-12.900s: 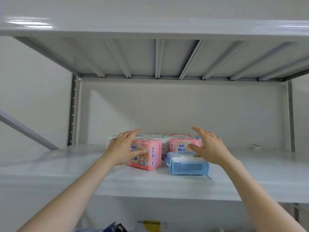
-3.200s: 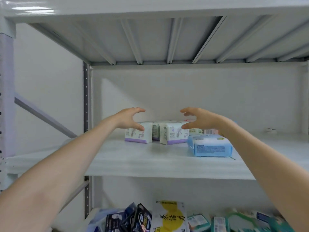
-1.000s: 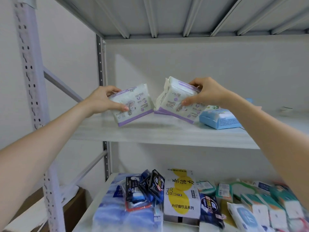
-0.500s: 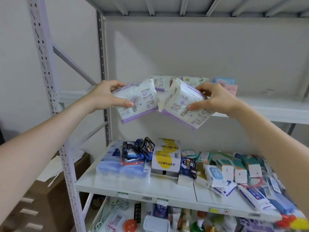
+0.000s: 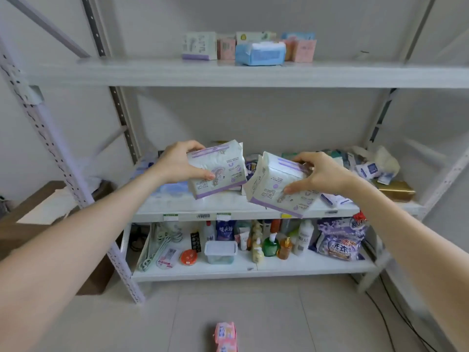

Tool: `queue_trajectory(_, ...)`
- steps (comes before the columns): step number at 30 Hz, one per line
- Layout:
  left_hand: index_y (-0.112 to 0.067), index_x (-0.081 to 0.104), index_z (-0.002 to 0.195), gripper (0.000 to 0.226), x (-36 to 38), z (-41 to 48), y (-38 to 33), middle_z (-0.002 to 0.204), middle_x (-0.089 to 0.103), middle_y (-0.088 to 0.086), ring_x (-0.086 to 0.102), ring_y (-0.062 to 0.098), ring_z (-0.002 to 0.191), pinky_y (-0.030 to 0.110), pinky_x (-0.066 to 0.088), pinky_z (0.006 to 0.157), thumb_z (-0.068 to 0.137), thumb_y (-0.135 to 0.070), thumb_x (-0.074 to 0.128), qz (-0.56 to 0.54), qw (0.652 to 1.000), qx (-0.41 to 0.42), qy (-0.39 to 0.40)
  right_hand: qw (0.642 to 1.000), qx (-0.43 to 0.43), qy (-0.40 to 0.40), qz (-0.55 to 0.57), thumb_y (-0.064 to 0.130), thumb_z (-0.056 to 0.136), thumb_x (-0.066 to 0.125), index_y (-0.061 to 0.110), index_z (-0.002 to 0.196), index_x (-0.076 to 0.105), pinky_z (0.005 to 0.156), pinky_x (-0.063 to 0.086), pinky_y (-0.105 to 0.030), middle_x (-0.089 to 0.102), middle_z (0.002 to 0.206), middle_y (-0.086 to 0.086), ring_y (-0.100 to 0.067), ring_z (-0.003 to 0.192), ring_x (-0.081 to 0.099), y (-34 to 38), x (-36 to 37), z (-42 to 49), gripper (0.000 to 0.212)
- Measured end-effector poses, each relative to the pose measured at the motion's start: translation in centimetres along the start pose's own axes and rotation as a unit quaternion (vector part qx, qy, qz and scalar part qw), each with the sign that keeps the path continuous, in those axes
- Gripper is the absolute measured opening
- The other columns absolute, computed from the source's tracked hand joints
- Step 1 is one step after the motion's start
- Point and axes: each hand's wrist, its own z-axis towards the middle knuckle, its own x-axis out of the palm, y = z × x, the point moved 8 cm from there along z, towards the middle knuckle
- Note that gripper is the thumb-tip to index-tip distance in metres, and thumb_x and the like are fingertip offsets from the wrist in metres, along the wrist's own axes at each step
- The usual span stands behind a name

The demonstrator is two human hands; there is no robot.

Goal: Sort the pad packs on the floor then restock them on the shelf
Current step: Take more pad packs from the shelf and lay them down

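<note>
A white soft plastic pad pack with purple trim is gripped by the left hand, and a second matching pack by the right hand, both held before the grey metal shelf. A pink pad pack lies on the floor.

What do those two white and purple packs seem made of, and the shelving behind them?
Left pad pack and right pad pack: probably thin soft plastic film, faintly glossy; each looks puffy, with a crimped end seam. Shelf rack: likely painted metal, pale grey, mild sheen, uprights punched with slots.
</note>
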Motion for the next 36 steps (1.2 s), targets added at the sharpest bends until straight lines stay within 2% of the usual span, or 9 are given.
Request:
queue_trajectory(4,-0.023,0.059,0.121,0.077,6.1,-2.7,2.1,0.119,0.062,-0.007,0.057,0.015,0.107,0.031,0.046,0.089,0.054,-0.046,0.09,0.022,0.999,-0.008,0.044,0.999,0.038,0.026,0.007,0.033,0.059,0.091,0.022,0.106,0.062,0.067,0.056,-0.025,0.068,0.095,0.009,-0.008,0.08,0.068,-4.2,3.7,-3.5,0.057)
queue_trajectory(10,-0.022,0.057,0.124,0.078,14.8,-6.0,5.2,0.12,0.06,-0.005,0.055,0.016,0.108,0.03,0.045,0.09,0.056,-0.04,0.091,0.024,0.993,-0.043,0.109,0.994,0.088,0.063,-0.001,0.037,0.053,0.092,0.026,0.102,0.063,0.058,0.044,-0.011,0.068,0.092,0.012,0.001,0.075,0.064,-11.2,8.3,-7.6,0.058)
queue_trajectory(13,-0.024,0.059,0.122,0.076,19.0,-7.3,6.3,0.115,0.058,-0.009,0.055,0.011,0.103,0.027,0.043,0.087,0.055,-0.037,0.092,0.013,0.99,-0.055,0.131,0.99,0.108,0.082,-0.024,0.039,0.054,0.091,0.025,0.105,0.063,0.066,0.047,-0.02,0.066,0.095,0.009,-0.006,0.084,0.063,-14.8,10.5,-9.1,0.06)
queue_trajectory(16,-0.028,0.061,0.115,0.07,22.9,-8.0,7.3,0.112,0.062,-0.009,0.058,0.013,0.102,0.028,0.045,0.083,0.053,-0.036,0.092,0.002,0.986,-0.068,0.15,0.987,0.121,0.095,-0.034,0.043,0.052,0.091,0.028,0.105,0.061,0.065,0.042,-0.018,0.063,0.092,0.014,-0.001,0.082,0.059,-17.8,12.3,-10.3,0.063)
queue_trajectory(20,-0.028,0.06,0.115,0.072,27.5,-8.4,9.0,0.114,0.064,-0.008,0.057,0.015,0.104,0.028,0.043,0.079,0.052,-0.042,0.092,0.013,0.983,-0.082,0.164,0.984,0.13,0.117,-0.044,0.044,0.051,0.091,0.022,0.109,0.061,0.071,0.047,-0.026,0.064,0.098,0.007,-0.012,0.087,0.06,-21.8,15.3,-11.0,0.069)
queue_trajectory(22,-0.029,0.058,0.119,0.075,30.0,-8.5,10.2,0.12,0.063,-0.007,0.056,0.016,0.108,0.029,0.043,0.082,0.053,-0.045,0.091,0.013,0.982,-0.088,0.167,0.981,0.132,0.131,-0.052,0.045,0.052,0.09,0.022,0.112,0.06,0.072,0.046,-0.025,0.061,0.101,0.007,-0.013,0.089,0.059,-23.7,17.3,-11.3,0.071)
queue_trajectory(25,-0.027,0.056,0.124,0.081,34.1,-8.9,12.8,0.125,0.061,-0.006,0.056,0.017,0.113,0.032,0.046,0.09,0.053,-0.047,0.09,0.014,0.98,-0.099,0.17,0.977,0.138,0.149,-0.057,0.045,0.05,0.09,0.023,0.11,0.061,0.078,0.051,-0.033,0.06,0.099,0.008,-0.014,0.088,0.058,-26.9,21.2,-11.8,0.07)
queue_trajectory(31,-0.026,0.057,0.121,0.08,43.6,-9.7,19.7,0.117,0.064,-0.005,0.057,0.015,0.104,0.031,0.047,0.085,0.05,-0.043,0.091,-0.002,0.97,-0.114,0.213,0.967,0.167,0.186,-0.052,0.048,0.048,0.086,0.032,0.107,0.058,0.079,0.052,-0.037,0.057,0.098,0.017,-0.011,0.09,0.057,-34.2,29.9,-12.8,0.067)
queue_trajectory(36,-0.029,0.058,0.117,0.076,52.3,-10.0,26.7,0.104,0.064,-0.011,0.057,0.01,0.091,0.023,0.039,0.072,0.05,-0.041,0.092,-0.01,0.964,-0.121,0.235,0.966,0.184,0.177,-0.048,0.047,0.049,0.084,0.033,0.104,0.059,0.076,0.052,-0.036,0.056,0.096,0.017,-0.009,0.088,0.055,-41.6,38.1,-12.9,0.063)
